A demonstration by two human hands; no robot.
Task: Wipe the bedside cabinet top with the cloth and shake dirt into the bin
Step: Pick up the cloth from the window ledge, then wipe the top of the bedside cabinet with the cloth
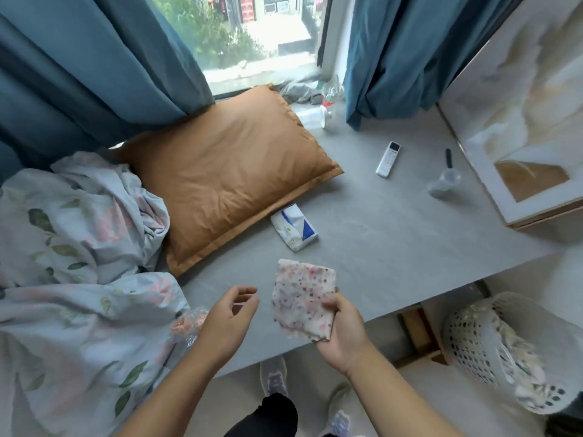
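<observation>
My right hand (pixel 342 332) grips a folded speckled pink-and-white cloth (pixel 301 298) by its lower right corner, holding it just above the near edge of the grey cabinet top (pixel 394 247). My left hand (pixel 228 316) hovers beside the cloth to its left, fingers curled apart and holding nothing. A white perforated bin (pixel 482 348) lined with a bag stands on the floor at the lower right, below the cabinet edge.
On the grey top lie a tissue pack (pixel 295 228), a white remote (pixel 388 159), a clear plastic cup (pixel 443 182), a black pen (pixel 448 157) and a bottle (pixel 312 116). An orange pillow (pixel 227 175) and floral bedding (pixel 79 263) overlap its left side. A white shelf unit (pixel 520 121) stands at the right.
</observation>
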